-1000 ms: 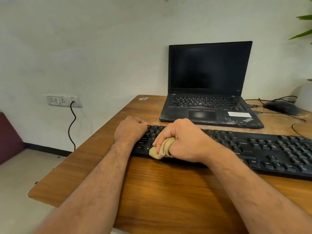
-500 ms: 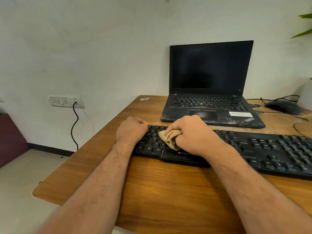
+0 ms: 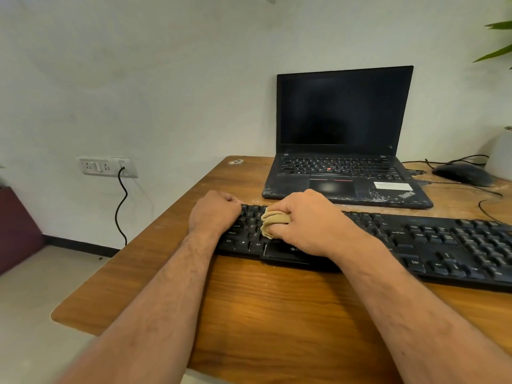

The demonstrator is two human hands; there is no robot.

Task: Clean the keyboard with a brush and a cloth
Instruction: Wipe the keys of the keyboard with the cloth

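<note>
- Tan cloth (image 3: 273, 224): bunched in my right hand (image 3: 307, 221), whose curled fingers grip it and press it onto the keys at the left part of the black keyboard (image 3: 432, 242).
- Left hand (image 3: 214, 214): fingers curled into a fist holding nothing, resting on the keyboard's left end.
- Keyboard: lies across the wooden desk (image 3: 277, 314), just in front of the open laptop (image 3: 343, 139).
- Mouse (image 3: 462, 174): right of the laptop, cable trailing.

kbd (image 3: 415, 239) x1 | cloth (image 3: 273, 221) x1 | laptop (image 3: 343, 139) x1 | mouse (image 3: 462, 174) x1 | wall socket (image 3: 106, 166) x1
</note>
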